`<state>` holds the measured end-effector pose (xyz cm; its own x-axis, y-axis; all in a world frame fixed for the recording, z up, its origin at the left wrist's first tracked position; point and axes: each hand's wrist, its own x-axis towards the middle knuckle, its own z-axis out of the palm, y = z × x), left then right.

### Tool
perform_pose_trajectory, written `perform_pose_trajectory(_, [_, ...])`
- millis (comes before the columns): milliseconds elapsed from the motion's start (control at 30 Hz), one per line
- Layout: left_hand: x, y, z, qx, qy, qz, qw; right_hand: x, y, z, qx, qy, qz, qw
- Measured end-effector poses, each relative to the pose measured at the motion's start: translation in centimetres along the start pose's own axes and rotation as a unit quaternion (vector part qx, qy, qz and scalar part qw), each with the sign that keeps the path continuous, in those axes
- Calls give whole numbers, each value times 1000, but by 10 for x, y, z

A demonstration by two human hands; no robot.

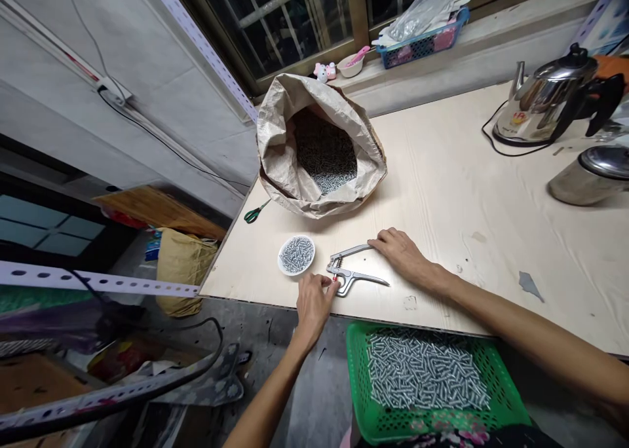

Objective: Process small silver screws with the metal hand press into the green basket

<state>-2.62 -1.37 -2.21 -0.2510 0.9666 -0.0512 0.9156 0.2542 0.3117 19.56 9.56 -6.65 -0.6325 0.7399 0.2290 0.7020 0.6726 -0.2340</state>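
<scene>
A pair of silver spring-loaded pliers [361, 277] lies on the pale table, its two handles spread apart. My right hand [399, 251] has its fingers closed on the end of the upper handle. At the jaw end, my left hand [314, 302] pinches with thumb and forefinger beside a small red spot; what lies between these fingers is too small to make out. Just beyond my left hand stands a white bowl [296, 255] full of small silver metal pieces. A large open sack [322, 150] behind it holds more such pieces.
Below the table edge, a green basket [358, 376] holds many silver metal pieces. Green-handled scissors [253, 214] lie left of the sack. An electric kettle [545, 101] and a metal pot [584, 179] stand at the right. A blue basket [425, 47] rests on the windowsill.
</scene>
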Motion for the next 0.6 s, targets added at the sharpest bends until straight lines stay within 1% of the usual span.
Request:
perform_pose_trajectory(100, [16, 4, -5, 5, -127, -70, 989, 2, -2, 8, -3, 41, 12, 999])
perform_pose_trajectory(133, [19, 6, -7, 16, -155, -78, 985, 3, -3, 9, -4, 47, 13, 999])
perform_pose_trajectory(167, [21, 9, -8, 36, -163, -72, 983, 3, -3, 10, -6, 48, 12, 999])
perform_pose_trajectory(200, [20, 11, -9, 64, -150, -55, 985, 4, -3, 11, -9, 47, 12, 999])
perform_pose_trajectory(233, [18, 13, -11, 95, -120, -32, 988, 4, -3, 11, -11, 44, 12, 999])
perform_pose_trajectory(300, [8, 18, -15, 138, -40, 13, 990, 5, -2, 10, -12, 40, 12, 999])
perform_pose_trajectory(367, [-10, 26, -20, 120, 16, 41, 992, 5, -2, 9, -7, 41, 10, 999])
perform_pose_trajectory(400, [-20, 31, -23, 87, 25, 56, 994, 4, -2, 9, -5, 42, 8, 999])
perform_pose_trajectory(433, [-31, 37, -25, 47, 21, 76, 996, 4, -2, 9, -2, 43, 6, 999])
perform_pose_trajectory(500, [-48, 46, -31, -28, -19, 136, 990, 3, -2, 8, 2, 45, 4, 999])
perform_pose_trajectory(533, [-52, 48, -34, -47, -38, 158, 986, 3, -3, 8, 4, 47, 3, 999])
perform_pose_trajectory(567, [-52, 47, -37, -54, -45, 166, 984, 3, -3, 9, 5, 48, 2, 999])
perform_pose_trajectory(600, [-47, 42, -40, -48, -36, 156, 986, 2, -3, 9, 7, 49, 2, 999])
